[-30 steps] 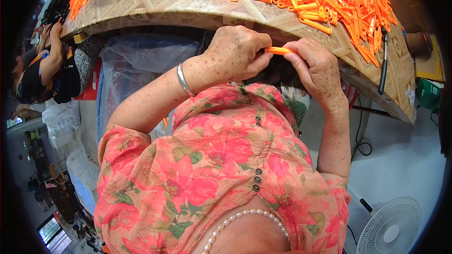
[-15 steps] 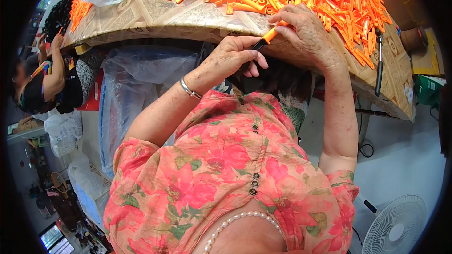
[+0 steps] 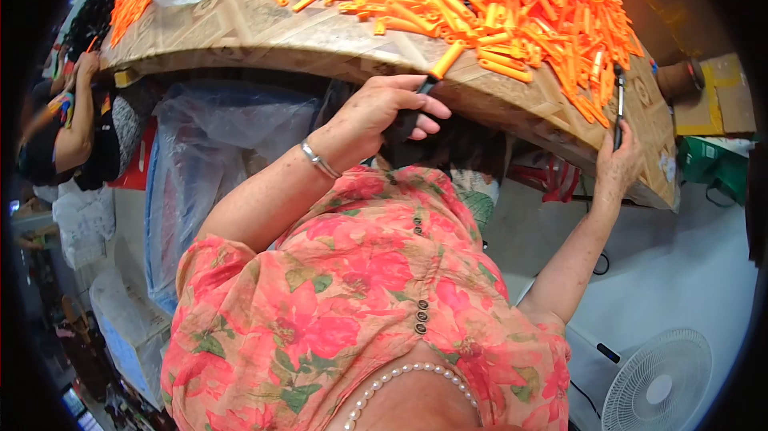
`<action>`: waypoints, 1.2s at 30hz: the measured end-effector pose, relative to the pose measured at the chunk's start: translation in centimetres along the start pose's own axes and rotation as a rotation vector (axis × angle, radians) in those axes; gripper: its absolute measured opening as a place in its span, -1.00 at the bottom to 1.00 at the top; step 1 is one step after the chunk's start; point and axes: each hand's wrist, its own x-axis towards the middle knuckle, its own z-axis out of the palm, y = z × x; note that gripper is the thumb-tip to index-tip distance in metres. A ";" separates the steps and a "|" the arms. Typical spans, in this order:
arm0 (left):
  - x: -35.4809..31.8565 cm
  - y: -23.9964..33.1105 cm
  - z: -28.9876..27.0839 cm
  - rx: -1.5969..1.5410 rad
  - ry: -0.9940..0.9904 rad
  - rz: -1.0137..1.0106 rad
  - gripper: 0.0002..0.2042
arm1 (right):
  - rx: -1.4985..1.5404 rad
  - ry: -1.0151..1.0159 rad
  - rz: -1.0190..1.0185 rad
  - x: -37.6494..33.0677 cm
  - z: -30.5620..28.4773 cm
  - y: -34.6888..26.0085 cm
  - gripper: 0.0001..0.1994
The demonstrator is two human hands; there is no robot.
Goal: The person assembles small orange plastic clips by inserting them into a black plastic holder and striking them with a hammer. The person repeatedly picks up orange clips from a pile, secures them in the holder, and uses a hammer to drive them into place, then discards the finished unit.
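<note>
Pinching a black piece (image 3: 426, 88) between thumb and forefinger, the left hand (image 3: 382, 111) curls its other fingers loosely. An orange piece (image 3: 446, 60) meets the black piece's upper end, near the orange pile (image 3: 480, 7) on the table (image 3: 240, 35). The right hand (image 3: 621, 162) touches a tool (image 3: 621, 101) by its black grip; how tightly, I cannot tell.

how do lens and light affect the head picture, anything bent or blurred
Head view: the brown patterned table bows along its front edge; head view: the co-worker in mostly dark clothes at far left looks soft; head view: the slim orange and black tool in the left hand darkens into shadow below.
</note>
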 end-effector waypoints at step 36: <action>-0.6 -0.2 1.2 -0.057 0.113 -0.023 -0.67 | 0.655 -0.329 -0.493 -8.1 -7.6 -16.4 -0.36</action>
